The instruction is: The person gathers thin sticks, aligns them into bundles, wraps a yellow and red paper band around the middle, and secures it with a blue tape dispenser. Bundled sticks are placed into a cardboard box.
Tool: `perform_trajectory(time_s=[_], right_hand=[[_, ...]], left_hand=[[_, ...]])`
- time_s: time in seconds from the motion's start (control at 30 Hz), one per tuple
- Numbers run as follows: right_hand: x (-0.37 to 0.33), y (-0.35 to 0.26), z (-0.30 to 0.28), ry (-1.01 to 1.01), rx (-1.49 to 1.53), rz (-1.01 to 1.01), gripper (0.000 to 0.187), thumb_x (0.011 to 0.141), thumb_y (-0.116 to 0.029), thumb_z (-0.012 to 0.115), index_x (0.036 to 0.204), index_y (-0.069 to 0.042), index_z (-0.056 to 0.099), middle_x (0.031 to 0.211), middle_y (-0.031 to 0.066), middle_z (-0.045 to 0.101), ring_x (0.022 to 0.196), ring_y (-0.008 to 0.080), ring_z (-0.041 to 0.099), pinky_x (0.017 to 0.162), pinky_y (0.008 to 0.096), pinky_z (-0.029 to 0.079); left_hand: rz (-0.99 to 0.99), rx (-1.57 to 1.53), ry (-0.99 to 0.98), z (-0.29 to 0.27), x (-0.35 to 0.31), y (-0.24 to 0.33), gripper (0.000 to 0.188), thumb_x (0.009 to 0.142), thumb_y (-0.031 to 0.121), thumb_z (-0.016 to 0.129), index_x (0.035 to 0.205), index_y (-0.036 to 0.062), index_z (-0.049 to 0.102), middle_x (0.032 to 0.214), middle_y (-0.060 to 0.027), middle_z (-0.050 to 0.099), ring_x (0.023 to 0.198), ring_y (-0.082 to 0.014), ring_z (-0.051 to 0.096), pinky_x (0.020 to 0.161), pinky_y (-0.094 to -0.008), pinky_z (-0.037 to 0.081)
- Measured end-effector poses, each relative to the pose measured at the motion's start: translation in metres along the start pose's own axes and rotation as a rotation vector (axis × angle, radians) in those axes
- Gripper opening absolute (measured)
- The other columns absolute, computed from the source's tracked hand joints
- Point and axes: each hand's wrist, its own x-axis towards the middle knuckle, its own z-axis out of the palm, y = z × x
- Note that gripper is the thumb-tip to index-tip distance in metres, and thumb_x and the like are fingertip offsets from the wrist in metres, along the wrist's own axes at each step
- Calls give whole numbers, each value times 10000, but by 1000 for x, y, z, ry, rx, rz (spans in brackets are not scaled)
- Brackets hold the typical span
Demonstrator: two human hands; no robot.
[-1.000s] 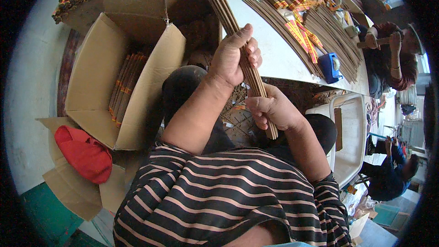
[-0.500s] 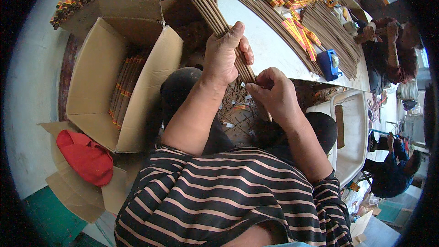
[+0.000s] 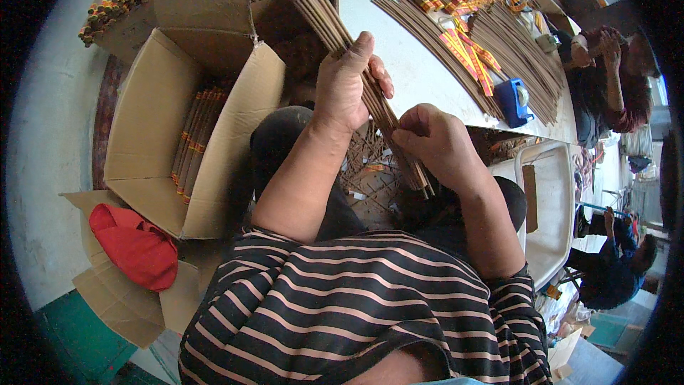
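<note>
A bundle of thin brown incense sticks (image 3: pixel 317 11) runs slantwise from upper left to lower right in front of me. My left hand (image 3: pixel 343 93) is wrapped round its middle, thumb on top. Lower down, the thumb and fingers of my right hand (image 3: pixel 440 144) pinch the sticks at the side; some fingertips are hidden. The lower ends fan out slightly below that pinch. Beyond my hands, loose incense sticks (image 3: pixel 513 50) lie on the white table (image 3: pixel 417 89), with red and yellow paper strips (image 3: pixel 467 57) and a blue tape dispenser (image 3: pixel 514 102).
At left stands an open cardboard box (image 3: pixel 142 121) holding several banded bundles (image 3: pixel 196 146). A red cloth (image 3: pixel 134 246) rests on a flap. Broken sticks (image 3: pixel 367 178) litter the floor between my knees. A white tub (image 3: pixel 556 235) is at right, and two people work farther off.
The bundle's lower ends have spread and reach a little farther down. My right hand has shifted slightly right. The left hand keeps its hold almost in place.
</note>
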Motion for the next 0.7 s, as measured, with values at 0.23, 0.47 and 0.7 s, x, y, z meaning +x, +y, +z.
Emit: perform_trajectory(time_s=[0.23, 0.47, 0.7], right_hand=[[-38, 38, -43, -15, -288, -163, 151, 747, -72, 626, 877, -5, 588, 809, 145, 579, 763, 290, 578, 702, 331, 464], [-15, 85, -69, 198, -275, 7, 141, 729, -56, 642, 831, 12, 571, 708, 90, 566, 667, 143, 535, 633, 280, 443], [105, 129, -70, 376, -623, -205, 178, 758, -151, 625, 868, -18, 580, 772, 165, 605, 718, 302, 594, 650, 360, 465]], left_hand=[[201, -236, 275, -27, 15, 42, 335, 868, 355, 547, 661, 126, 418, 596, -17, 464, 534, -149, 473, 500, -276, 408], [241, -218, 249, -29, 9, 53, 303, 879, 261, 546, 652, 135, 390, 575, 14, 377, 496, -110, 372, 452, -255, 359], [32, -243, -37, -9, 11, 24, 340, 889, 258, 522, 589, 140, 414, 520, 29, 407, 424, -84, 385, 386, -227, 344]])
